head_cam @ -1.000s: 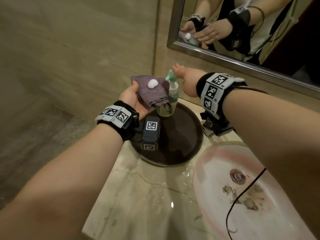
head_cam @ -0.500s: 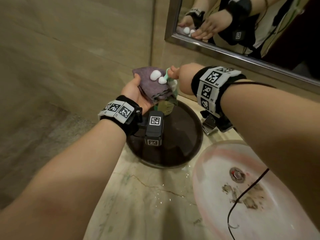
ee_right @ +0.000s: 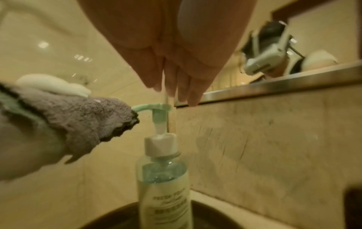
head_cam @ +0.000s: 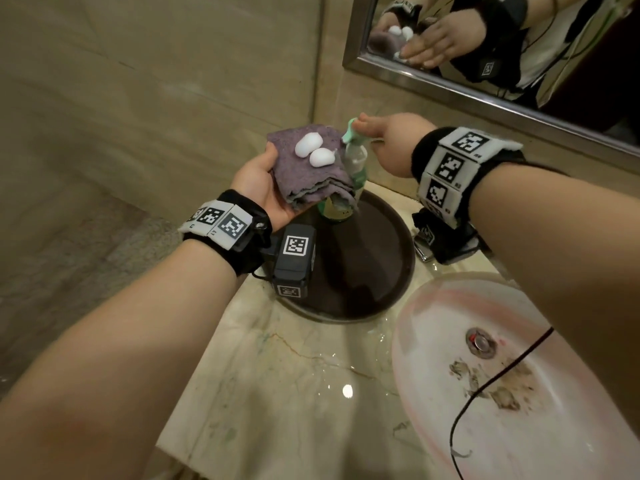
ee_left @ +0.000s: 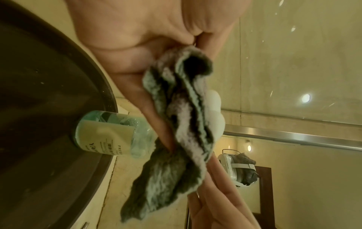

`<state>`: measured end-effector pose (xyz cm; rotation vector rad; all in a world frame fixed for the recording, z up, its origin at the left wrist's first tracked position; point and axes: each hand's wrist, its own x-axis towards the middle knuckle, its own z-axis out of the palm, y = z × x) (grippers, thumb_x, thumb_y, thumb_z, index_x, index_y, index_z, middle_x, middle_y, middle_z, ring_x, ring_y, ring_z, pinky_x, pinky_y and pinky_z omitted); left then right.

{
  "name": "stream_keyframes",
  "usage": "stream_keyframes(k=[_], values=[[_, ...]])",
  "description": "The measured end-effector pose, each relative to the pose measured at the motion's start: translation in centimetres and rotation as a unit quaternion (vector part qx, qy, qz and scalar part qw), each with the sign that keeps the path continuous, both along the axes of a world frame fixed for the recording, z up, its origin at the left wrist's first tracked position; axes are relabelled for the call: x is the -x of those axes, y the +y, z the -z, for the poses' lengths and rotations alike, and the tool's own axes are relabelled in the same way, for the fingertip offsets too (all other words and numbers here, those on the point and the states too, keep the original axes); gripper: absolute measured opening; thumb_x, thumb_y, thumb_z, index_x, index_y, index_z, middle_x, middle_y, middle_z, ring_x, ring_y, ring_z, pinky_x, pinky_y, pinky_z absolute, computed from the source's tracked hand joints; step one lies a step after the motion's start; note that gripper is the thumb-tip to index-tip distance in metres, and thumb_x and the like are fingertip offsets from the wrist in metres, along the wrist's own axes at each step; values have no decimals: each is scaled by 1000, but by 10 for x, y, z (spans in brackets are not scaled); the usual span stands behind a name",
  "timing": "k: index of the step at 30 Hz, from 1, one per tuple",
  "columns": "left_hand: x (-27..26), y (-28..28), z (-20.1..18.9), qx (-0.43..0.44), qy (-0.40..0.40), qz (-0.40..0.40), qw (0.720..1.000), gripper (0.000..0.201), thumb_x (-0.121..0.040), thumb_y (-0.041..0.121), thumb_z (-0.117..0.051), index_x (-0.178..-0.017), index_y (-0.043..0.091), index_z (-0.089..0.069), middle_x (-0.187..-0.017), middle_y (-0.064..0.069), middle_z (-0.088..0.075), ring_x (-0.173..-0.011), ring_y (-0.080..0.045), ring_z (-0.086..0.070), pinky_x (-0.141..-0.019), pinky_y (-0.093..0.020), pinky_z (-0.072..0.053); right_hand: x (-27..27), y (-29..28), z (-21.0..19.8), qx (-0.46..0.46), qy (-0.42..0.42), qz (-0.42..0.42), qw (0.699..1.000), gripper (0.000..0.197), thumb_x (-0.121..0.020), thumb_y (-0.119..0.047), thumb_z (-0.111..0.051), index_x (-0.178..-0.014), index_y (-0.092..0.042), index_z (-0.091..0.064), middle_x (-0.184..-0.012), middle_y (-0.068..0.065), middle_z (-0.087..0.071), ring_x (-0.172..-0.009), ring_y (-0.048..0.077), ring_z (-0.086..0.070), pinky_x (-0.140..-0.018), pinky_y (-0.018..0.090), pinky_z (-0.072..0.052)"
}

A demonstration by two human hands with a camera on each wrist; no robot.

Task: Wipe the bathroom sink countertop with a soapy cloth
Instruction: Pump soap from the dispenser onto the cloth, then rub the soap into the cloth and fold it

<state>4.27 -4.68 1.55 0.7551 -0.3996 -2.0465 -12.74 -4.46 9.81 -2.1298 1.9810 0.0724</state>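
While left hand (head_cam: 266, 188) cups cloth (head_cam: 308, 168) | foam blobs (head_cam: 313, 150) now two | right hand (head_cam: 388, 140) flat, lifted.

The soap bottle (head_cam: 349, 183) stands on the far part of the round tray (head_cam: 374, 271), which lies on the countertop (head_cam: 277, 393) in the far corner, left of the sink basin (head_cam: 502, 393); the mirror (head_cam: 502, 46) hangs on the far wall, above and to the right. The left hand (head_cam: 263, 188) holds the folded cloth (head_cam: 311, 168) just left of the pump head (head_cam: 350, 131), with two foam blobs (head_cam: 313, 150) on the cloth; the right hand (head_cam: 391, 143) is over the pump from the right.
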Motion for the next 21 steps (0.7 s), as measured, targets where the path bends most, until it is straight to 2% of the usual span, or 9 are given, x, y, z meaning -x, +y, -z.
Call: stream_keyframes(k=[2, 4, 6, 8, 10, 12, 15, 18, 21], values=[[-6, 6, -1, 6, -12, 13, 1000, 56, -99, 47, -22, -116, 8, -58, -98, -14, -73, -81, -28, -74, -74, -43, -59, 8, 11, 8, 54, -140, 67, 986, 50, -96, -9, -39, -144, -23, -37, -153, -5, -34, -140, 13, -35, -110, 19, -25], [-9, 12, -2, 8, -19, 25, 999, 57, -99, 47, -21, -125, 8, -54, -111, -14, -68, -91, -29, -72, -81, -44, -57, 12, 22, 14, 102, -246, 121, 956, 46, -97, -13, -41, -142, -23, -42, -146, -4, -46, -133, 11, -44, -105, 16, -29], [-9, 18, -3, 15, -24, 44, 999, 59, -99, 48, -21, -137, 10, -45, -130, -15, -58, -110, -30, -63, -89, -46, -52, 12, 30, 19, 103, -312, 147, 933, 41, -97, -17, -42, -138, -17, -47, -132, 2, -58, -122, 14, -55, -108, 26, -38], [-6, 25, -6, 15, -30, 68, 997, 61, -99, 49, -21, -142, 11, -39, -140, -15, -50, -122, -31, -54, -94, -48, -49, 9, 37, 23, 35, -355, 165, 919, 39, -99, -23, -39, -135, -11, -48, -119, 6, -63, -105, 16, -59, -101, 34, -47], [0, 30, -11, 16, -35, 86, 996, 62, -98, 50, -20, -143, 11, -39, -140, -15, -50, -122, -31, -53, -94, -50, -48, 6, 42, 24, -37, -388, 201, 899, 40, -100, -32, -34, -127, -8, -51, -109, 7, -63, -97, 20, -59, -97, 36, -50], [7, 34, -16, 17, -50, 97, 994, 61, -98, 50, -19, -140, 11, -40, -131, -16, -56, -114, -31, -58, -90, -49, -50, 5, 47, 23, -86, -469, 252, 842, 36, -99, -36, -35, -105, -8, -56, -88, 6, -61, -83, 21, -59, -92, 38, -51], [18, 39, -22, 0, -91, 105, 990, 60, -99, 48, -18, -139, 11, -43, -111, -14, -64, -97, -29, -63, -76, -45, -57, 15, 53, 22, -94, -541, 302, 780, 22, -98, -24, -44, -79, -15, -51, -76, 2, -54, -70, 15, -55, -71, 28, -52], [24, 43, -24, -4, -119, 117, 986, 56, -101, 41, -18, -129, 6, -51, -94, -13, -70, -85, -28, -67, -74, -44, -53, 23, 57, 19, -57, -525, 308, 792, 20, -96, -18, -47, -76, -19, -49, -76, -1, -51, -67, 11, -50, -63, 23, -47], [31, 46, -25, -7, -107, 127, 986, 53, -100, 37, -18, -113, 5, -59, -93, -14, -72, -87, -29, -67, -84, -47, -49, 23, 64, 17, 8, -430, 232, 872, 24, -94, -22, -49, -70, -24, -47, -72, -4, -49, -64, 9, -48, -59, 22, -48]])
